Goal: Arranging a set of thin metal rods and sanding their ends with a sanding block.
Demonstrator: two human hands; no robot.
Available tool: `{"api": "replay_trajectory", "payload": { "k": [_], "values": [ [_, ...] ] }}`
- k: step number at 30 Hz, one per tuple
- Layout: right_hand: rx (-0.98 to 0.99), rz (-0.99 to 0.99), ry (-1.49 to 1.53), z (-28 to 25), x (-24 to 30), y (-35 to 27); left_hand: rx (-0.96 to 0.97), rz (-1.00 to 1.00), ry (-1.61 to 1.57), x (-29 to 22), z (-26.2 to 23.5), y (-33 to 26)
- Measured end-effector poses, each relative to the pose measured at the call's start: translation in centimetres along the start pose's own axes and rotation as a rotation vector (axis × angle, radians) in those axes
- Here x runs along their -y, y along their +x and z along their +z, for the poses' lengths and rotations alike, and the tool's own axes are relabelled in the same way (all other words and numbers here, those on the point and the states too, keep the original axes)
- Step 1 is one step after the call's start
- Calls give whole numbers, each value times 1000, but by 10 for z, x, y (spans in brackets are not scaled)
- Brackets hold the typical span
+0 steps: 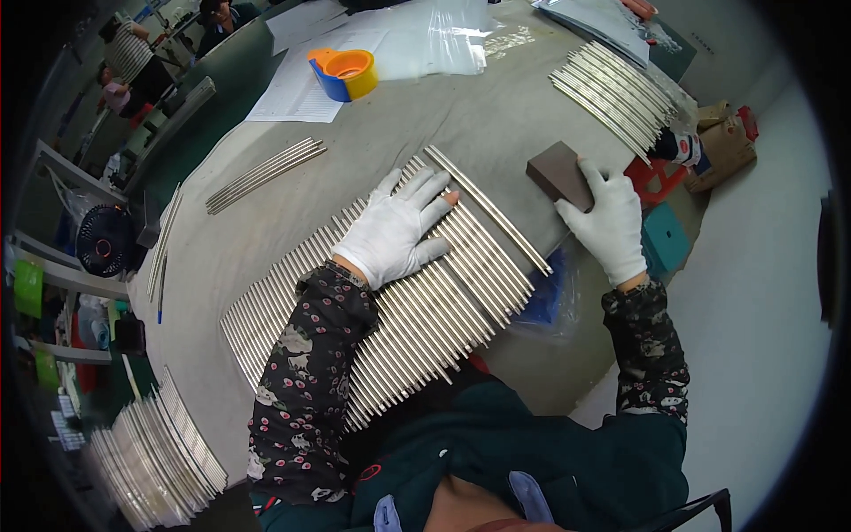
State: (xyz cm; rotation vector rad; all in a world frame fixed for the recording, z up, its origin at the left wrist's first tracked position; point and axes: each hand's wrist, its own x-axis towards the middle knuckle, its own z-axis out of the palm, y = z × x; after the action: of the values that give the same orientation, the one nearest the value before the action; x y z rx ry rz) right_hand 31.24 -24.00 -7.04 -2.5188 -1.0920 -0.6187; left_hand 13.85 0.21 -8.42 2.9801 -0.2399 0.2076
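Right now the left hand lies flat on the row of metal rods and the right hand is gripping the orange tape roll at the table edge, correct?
Not quite. In the head view the right hand grips a brown block at the table edge, not the tape roll, which sits untouched at the table's far side. The left hand does lie flat on the row of metal rods.

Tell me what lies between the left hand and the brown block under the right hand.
In the head view, the last few metal rods of the row, then bare grey table; the left hand presses the rods, the right hand grips the brown block.
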Motion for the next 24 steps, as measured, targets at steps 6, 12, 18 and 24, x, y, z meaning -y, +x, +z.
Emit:
{"api": "replay_trajectory", "payload": {
  "k": [6, 12, 18, 24],
  "values": [
    [-206, -153, -203, 7, 0, -8, 13, -15, 14, -2, -1, 0],
    [83, -10, 156, 18, 2, -5, 43, -52, 19, -1, 0, 4],
    [-17, -106, 192, -19, 32, -38, 11, -45, 52, 0, 0, 3],
    [68, -151, 164, -29, 54, -58, 8, -49, 56, -1, 1, 5]
  ]
}}
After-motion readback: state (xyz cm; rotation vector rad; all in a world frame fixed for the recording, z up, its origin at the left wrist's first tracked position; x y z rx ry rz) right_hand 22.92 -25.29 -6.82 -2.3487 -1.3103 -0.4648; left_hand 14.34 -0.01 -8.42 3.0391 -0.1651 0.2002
